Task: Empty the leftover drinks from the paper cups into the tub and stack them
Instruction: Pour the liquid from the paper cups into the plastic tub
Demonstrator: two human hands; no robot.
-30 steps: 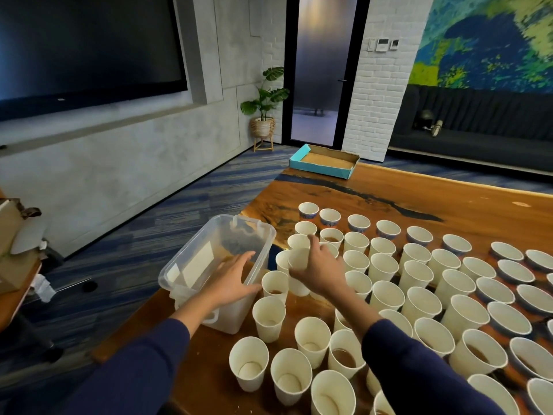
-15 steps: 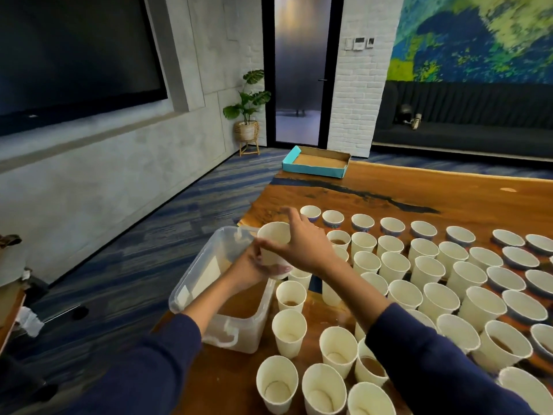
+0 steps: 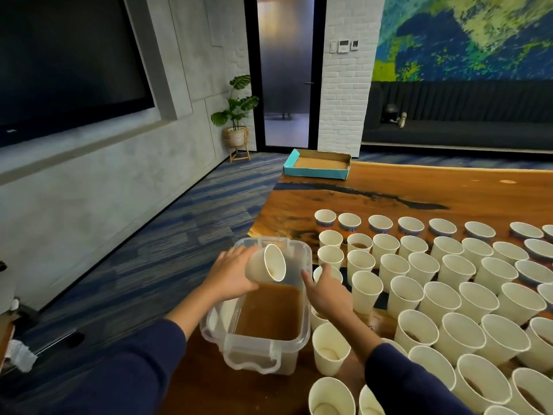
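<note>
A clear plastic tub (image 3: 252,362) holding brown liquid stands at the wooden table's left edge. My left hand (image 3: 230,277) grips a white paper cup (image 3: 264,263) by its side, tilted on its side over the tub with its mouth facing right; a little brown liquid shows at its lower rim. My right hand (image 3: 324,293) is just right of the tub, fingers fairly straight, thumb up against a standing cup (image 3: 332,272) that it partly hides. Several rows of white paper cups (image 3: 443,298) cover the table to the right; some hold brown dregs.
A teal cardboard tray (image 3: 317,167) lies at the table's far left corner. The table edge (image 3: 263,214) drops to blue carpet on the left. More cups (image 3: 330,348) stand close to the tub's right wall and near the front edge.
The cup went from my right hand into my left and now tilts over the tub. My right hand has dropped to the cups beside the tub.
</note>
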